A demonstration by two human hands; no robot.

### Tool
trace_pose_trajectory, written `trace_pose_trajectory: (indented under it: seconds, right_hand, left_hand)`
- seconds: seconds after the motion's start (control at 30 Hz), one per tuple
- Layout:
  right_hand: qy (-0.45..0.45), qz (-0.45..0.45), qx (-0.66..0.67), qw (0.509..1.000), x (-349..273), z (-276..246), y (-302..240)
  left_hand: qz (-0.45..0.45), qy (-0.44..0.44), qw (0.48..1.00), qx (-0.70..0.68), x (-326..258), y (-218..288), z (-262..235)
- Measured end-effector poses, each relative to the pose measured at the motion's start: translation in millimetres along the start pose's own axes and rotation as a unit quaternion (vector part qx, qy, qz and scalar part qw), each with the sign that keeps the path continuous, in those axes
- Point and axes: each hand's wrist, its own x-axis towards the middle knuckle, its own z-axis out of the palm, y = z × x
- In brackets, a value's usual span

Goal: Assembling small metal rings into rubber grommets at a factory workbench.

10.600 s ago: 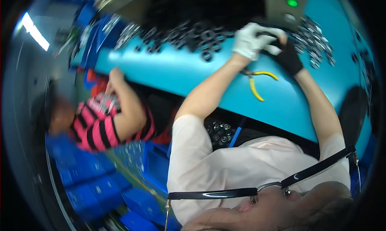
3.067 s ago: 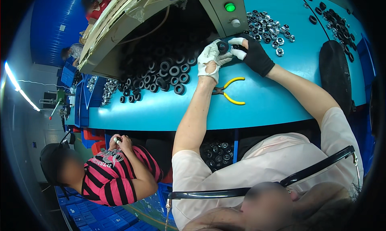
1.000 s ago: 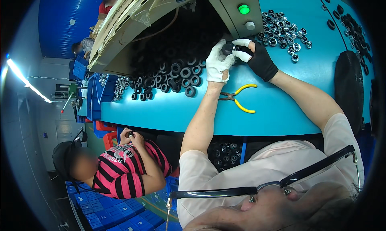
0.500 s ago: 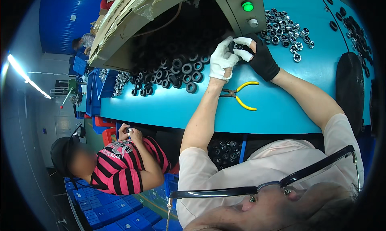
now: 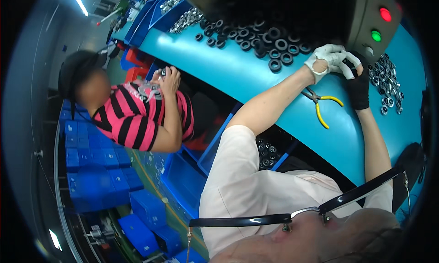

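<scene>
Both my hands meet over the blue table at the front of the machine. My left hand (image 5: 328,61), in a white fingerless glove, closes its fingers toward my right hand (image 5: 356,80), which wears a black glove with white finger covers. Between the fingertips is a small dark round part (image 5: 350,62), mostly hidden by the fingers. Black rubber rings (image 5: 274,43) lie heaped to the left of my hands. To the right are loose shiny silver hubs (image 5: 386,80). Pliers (image 5: 322,102) with yellow handles lie splayed on the table below my hands.
The machine (image 5: 370,25) with a red and a green lamp stands at the far side. A bin (image 5: 267,153) of black-and-silver round parts sits below the table edge. A co-worker (image 5: 141,107) in a striped shirt sits at left. Blue crates (image 5: 100,171) are stacked behind.
The view has swung to the left, so table and hands appear farther right. My hands stay together at the machine's front. A red lamp now shows, and more crates.
</scene>
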Motion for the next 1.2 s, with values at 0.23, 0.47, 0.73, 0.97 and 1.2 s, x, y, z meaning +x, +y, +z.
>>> trace_pose_trajectory:
  seconds: [0.23,0.47,0.73,0.97,1.2]
  right_hand:
    - [-0.018,-0.049,-0.041,0.998,-2.8,-1.5,0.4]
    - [-0.029,-0.024,-0.088,0.995,-2.2,-0.4,8.2]
    - [-0.060,-0.026,-0.074,0.995,-4.1,-11.8,17.8]
    - [-0.059,-0.032,-0.095,0.993,-1.3,-12.3,21.7]
    - [-0.065,-0.060,-0.098,0.991,3.0,-11.0,28.7]
  left_hand:
    - [0.044,0.085,0.981,0.169,2.5,-7.0,-1.8]
    - [0.121,0.043,0.947,0.294,5.4,-15.1,-5.5]
    - [0.116,0.078,0.929,0.343,-9.8,-2.9,11.3]
    - [0.104,0.082,0.945,0.298,-13.5,-2.8,15.0]
    - [0.129,0.088,0.912,0.379,-0.9,-8.1,-2.4]
